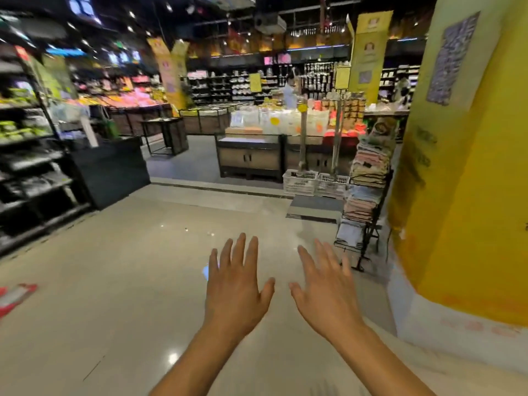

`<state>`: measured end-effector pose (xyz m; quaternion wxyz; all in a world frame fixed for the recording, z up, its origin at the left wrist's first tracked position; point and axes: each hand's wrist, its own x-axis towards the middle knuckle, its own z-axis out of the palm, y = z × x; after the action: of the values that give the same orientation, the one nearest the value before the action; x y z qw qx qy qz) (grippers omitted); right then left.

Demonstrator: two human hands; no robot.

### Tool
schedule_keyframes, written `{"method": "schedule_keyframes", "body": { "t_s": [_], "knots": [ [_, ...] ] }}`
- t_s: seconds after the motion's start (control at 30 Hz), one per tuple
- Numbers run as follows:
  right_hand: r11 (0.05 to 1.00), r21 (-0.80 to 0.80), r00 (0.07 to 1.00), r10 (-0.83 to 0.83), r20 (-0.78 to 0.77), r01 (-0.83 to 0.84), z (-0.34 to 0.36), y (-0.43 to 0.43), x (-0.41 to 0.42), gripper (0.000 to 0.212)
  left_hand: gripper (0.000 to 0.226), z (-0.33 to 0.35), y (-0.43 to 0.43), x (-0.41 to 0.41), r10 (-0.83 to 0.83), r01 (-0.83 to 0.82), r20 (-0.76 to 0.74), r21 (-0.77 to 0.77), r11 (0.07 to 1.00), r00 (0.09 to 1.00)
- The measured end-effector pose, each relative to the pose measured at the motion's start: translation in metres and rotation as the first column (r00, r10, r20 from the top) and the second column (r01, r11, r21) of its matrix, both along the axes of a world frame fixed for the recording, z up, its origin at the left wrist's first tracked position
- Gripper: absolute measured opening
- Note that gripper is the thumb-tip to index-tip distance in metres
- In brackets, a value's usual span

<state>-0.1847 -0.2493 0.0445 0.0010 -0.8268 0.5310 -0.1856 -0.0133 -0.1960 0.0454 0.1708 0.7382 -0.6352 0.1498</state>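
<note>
In the head view, the left hand (235, 292) and the right hand (328, 295) reach forward over the floor (114, 281), fingers straight, spread and holding nothing. The tall, upright rack (367, 244) of folded cloths stands just left of the yellow pillar (471, 195).

Left hand (235, 292) and right hand (328, 295) outstretched, backs up, fingers (238, 247) spread

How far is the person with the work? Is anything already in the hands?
Done: nothing visible. In hand: nothing; the left hand and the right hand are held out flat, fingers straight, over the floor. Left: the rack of folded cloths beside the yellow pillar, the nearest goods, is untouched, so probably all reaching and picking.
</note>
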Motion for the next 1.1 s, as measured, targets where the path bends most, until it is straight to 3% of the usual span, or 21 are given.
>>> {"method": "schedule_keyframes", "body": {
  "t_s": [0.33, 0.6, 0.9, 1.1],
  "knots": [
    [0.941, 0.101, 0.946, 0.324, 0.006, -0.323, 0.017, -0.102, 0.077, 0.07, 0.081, 0.018, -0.046, 0.051, 0.361, -0.358, -0.017, 0.102, 0.928, 0.932],
    [0.826, 0.12, 0.835, 0.548, 0.055, -0.55, 0.003, -0.113, 0.174, 0.072, 0.082, 0.025, -0.036, 0.107, 0.616, -0.605, -0.024, 0.162, 0.78, 0.787],
    [0.754, 0.107, 0.756, 0.654, -0.036, -0.648, -0.007, -0.153, 0.279, 0.071, 0.082, 0.007, -0.065, 0.208, 0.697, -0.683, -0.109, 0.144, 0.716, 0.709],
    [0.77, 0.031, 0.756, 0.633, -0.165, -0.637, -0.01, -0.195, 0.375, 0.07, 0.081, 0.0, -0.11, 0.3, 0.654, -0.641, -0.191, 0.134, 0.756, 0.732]
  ]
}}
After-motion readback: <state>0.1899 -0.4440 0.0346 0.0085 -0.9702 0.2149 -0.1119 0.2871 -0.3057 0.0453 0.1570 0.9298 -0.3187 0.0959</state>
